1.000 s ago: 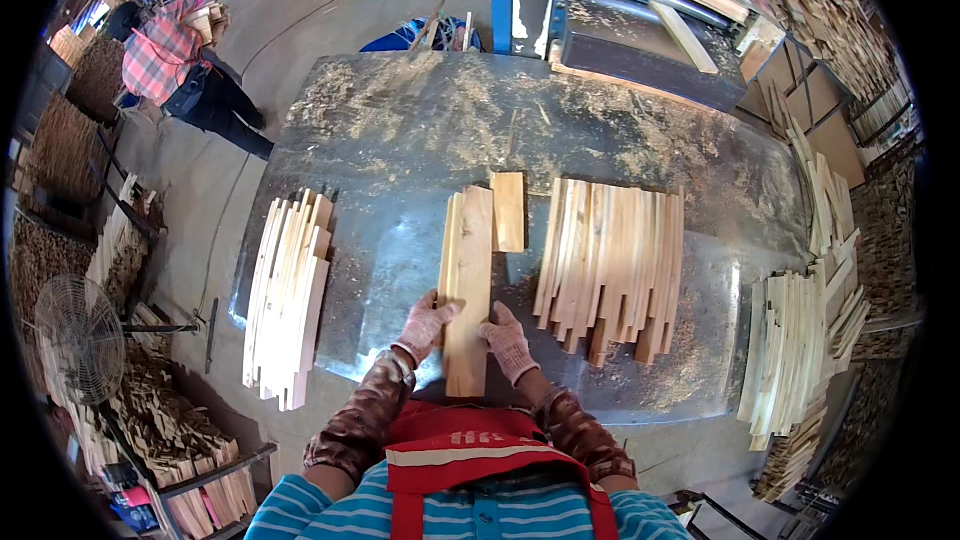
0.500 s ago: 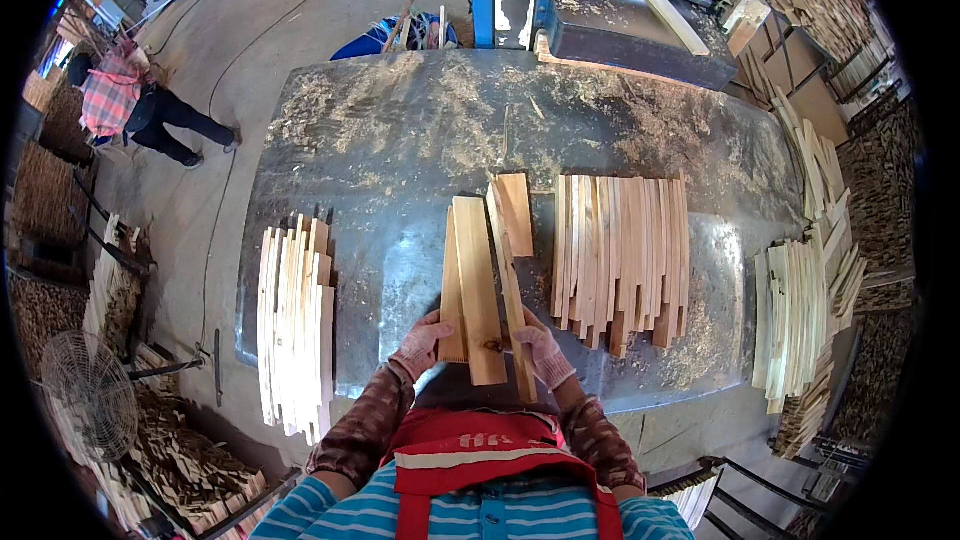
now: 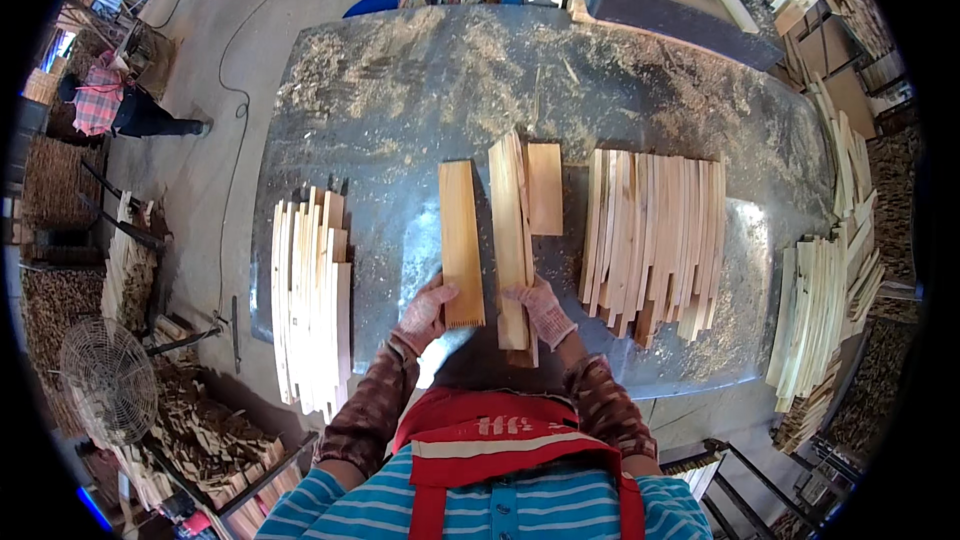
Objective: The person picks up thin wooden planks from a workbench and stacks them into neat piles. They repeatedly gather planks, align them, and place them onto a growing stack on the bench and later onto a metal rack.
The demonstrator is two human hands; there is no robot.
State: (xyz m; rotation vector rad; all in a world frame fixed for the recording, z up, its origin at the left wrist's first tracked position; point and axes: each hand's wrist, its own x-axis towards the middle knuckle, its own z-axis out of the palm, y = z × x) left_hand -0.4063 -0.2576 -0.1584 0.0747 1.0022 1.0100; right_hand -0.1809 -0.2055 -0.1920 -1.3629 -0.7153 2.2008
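Note:
In my gloved left hand (image 3: 427, 311) is a flat yellowish wooden board (image 3: 461, 240), gripped near its lower end, which has a jagged, toothed edge. My gloved right hand (image 3: 543, 310) closes round a pair of wooden boards (image 3: 508, 230), one leaning against the other. A gap of dark tabletop separates the two hands' boards. Just beyond my right hand, a shorter board (image 3: 545, 188) lies flat on the table. Farther right sits a row of boards (image 3: 655, 235) packed side by side on edge, their near ends uneven.
The dark metal table (image 3: 390, 130) is strewn with sawdust. Another row of boards (image 3: 312, 300) stands at its left edge, and more sticks (image 3: 810, 310) are stacked at the right. A machine (image 3: 675, 10) borders the far side. Left are a fan (image 3: 108, 380) and a person (image 3: 110, 105) on the floor.
One board has passed from the left group to my right hand's side, against the narrow piece there. My left hand keeps a single board. The view has shifted slightly; the person moved farther left.

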